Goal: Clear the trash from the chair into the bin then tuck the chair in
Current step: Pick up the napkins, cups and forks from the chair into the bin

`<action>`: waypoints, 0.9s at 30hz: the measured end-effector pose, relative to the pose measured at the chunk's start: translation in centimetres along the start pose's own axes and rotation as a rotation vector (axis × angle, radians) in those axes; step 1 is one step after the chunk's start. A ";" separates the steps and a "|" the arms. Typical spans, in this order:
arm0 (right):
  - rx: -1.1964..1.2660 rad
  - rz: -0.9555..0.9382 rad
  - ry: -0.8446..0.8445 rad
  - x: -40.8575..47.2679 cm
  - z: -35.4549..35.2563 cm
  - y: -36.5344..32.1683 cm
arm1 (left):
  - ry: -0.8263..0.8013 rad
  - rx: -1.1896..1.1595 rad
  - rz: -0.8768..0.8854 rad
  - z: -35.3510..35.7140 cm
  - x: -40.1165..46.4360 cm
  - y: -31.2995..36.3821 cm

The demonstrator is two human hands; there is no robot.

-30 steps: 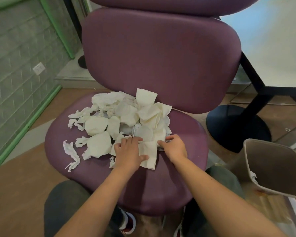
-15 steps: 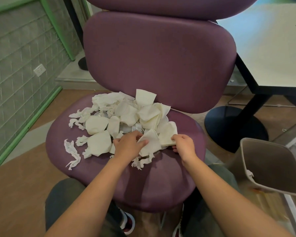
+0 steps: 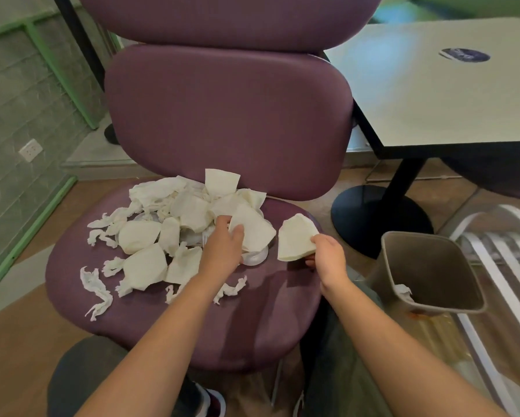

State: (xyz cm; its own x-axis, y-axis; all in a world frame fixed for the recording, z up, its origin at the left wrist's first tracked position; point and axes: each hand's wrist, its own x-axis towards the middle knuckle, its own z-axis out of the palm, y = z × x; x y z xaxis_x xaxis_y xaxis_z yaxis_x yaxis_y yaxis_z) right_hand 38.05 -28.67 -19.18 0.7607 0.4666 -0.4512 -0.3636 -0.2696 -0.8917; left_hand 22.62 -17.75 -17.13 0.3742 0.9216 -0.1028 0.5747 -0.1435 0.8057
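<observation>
**Paper trash on purple chair, one piece lifted toward the bin**

A purple chair (image 3: 168,320) with smooth, matte upholstery is seen from above; the seat is broad and rounded, the backrest an oblong pad with soft corners. A heap of crumpled paper napkins (image 3: 174,224) is spread over the rear and left of the seat: cream-white, creased, some folded into flat cone-like wedges, others twisted into thin ragged strips. A clear plastic lid (image 3: 254,258) is partly visible under the heap's right edge.

The left hand (image 3: 224,246) is laid on the heap, its fingers curled onto a folded napkin (image 3: 254,228). A separate wedge-shaped napkin (image 3: 295,239) is pinched by the right hand (image 3: 328,260) and held off the seat, near the chair's right edge.

A taupe plastic bin (image 3: 433,272), squarish with rounded corners, is tilted beside the chair on the right; a scrap of paper is seen at its rim. A pale counter (image 3: 433,94) on a black pedestal stands behind.
</observation>
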 end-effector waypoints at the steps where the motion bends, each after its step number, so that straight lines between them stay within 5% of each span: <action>1: 0.023 -0.009 0.018 0.0 -1.0 -0.2 | -0.012 -0.019 0.007 0.8 -0.1 0.7; 15: 0.145 -0.121 0.330 3.7 -14.6 -1.7 | -0.349 -0.134 0.145 15.5 0.3 10.1; 27: 0.016 -0.040 0.594 8.4 -22.2 0.7 | -0.512 0.259 0.118 30.1 0.4 13.0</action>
State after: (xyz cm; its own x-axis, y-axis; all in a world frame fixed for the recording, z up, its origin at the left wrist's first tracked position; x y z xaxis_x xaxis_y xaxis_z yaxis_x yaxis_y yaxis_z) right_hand 56.13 -43.65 -22.77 0.9428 -0.0767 -0.3243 -0.3331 -0.2465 -0.9101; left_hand 52.21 -30.09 -24.27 0.7134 0.6118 -0.3418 0.6429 -0.3774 0.6665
